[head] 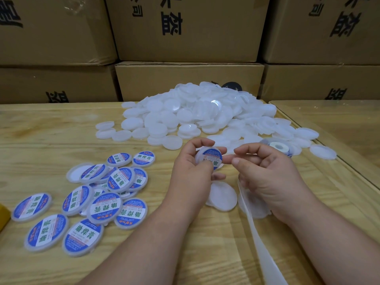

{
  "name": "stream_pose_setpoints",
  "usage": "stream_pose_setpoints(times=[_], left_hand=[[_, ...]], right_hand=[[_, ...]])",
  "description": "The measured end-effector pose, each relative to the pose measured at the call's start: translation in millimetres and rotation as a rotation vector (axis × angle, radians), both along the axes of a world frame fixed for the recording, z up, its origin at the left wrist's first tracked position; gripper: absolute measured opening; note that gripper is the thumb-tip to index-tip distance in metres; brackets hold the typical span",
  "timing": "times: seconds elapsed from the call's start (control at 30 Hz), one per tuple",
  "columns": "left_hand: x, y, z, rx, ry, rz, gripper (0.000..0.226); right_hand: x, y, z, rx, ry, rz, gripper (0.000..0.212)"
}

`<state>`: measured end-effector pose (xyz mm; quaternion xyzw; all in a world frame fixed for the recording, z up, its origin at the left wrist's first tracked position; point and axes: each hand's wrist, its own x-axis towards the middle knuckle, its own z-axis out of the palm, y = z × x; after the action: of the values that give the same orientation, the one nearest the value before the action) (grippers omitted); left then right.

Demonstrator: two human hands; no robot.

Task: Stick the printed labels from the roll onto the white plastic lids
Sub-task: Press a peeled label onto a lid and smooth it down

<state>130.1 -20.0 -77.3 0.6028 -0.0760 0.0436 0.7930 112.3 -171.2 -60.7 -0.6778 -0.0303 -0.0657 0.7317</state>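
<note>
My left hand [192, 168] grips a white plastic lid [208, 158] with a blue and white printed label on its face, held above the table's middle. My right hand [265, 171] is just to its right, with index finger and thumb touching the lid's right edge. The label roll [276, 145] lies among lids behind my right hand. Its bare backing strip [257, 227] trails from under my right hand toward the front edge. A large heap of plain white lids [197, 114] fills the back of the table. Several labelled lids [98, 194] lie at the front left.
Two plain lids [223, 195] lie flat beneath my hands. Stacked cardboard boxes [189, 81] stand behind the wooden table [51, 128]. A second table surface [339, 120] adjoins on the right. A yellow object [3, 218] shows at the left edge.
</note>
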Motion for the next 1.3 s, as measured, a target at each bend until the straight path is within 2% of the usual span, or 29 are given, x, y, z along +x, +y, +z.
stream_pose_setpoints(times=[0.37, 0.47, 0.57, 0.7, 0.8, 0.93, 1.1, 1.3], left_hand=[[4, -1, -4, 0.067, -0.035, 0.116, 0.038], [5, 2, -3, 0.034, 0.015, 0.145, 0.028], [3, 3, 3, -0.044, 0.046, 0.155, 0.009], [3, 4, 3, -0.071, 0.028, 0.222, 0.025], [4, 4, 1, -0.058, 0.01, 0.284, 0.023], [5, 4, 1, -0.113, 0.035, 0.37, 0.044], [12, 12, 2, -0.247, 0.107, 0.669, 0.047], [15, 16, 4, -0.323, 0.244, 0.759, 0.046]], right_hand=[[-3, 4, 4, -0.013, -0.038, -0.083, 0.005], [1, -1, 2, -0.013, -0.049, -0.159, 0.008], [4, -8, 0, -0.019, -0.066, -0.222, 0.01], [7, -10, -3, -0.032, -0.063, -0.257, 0.011], [7, -9, -4, -0.034, -0.06, -0.251, 0.013], [6, -10, -4, -0.043, -0.066, -0.252, 0.012], [5, -11, -3, -0.025, -0.059, -0.256, 0.013], [4, -11, -4, -0.046, -0.058, -0.265, 0.014]])
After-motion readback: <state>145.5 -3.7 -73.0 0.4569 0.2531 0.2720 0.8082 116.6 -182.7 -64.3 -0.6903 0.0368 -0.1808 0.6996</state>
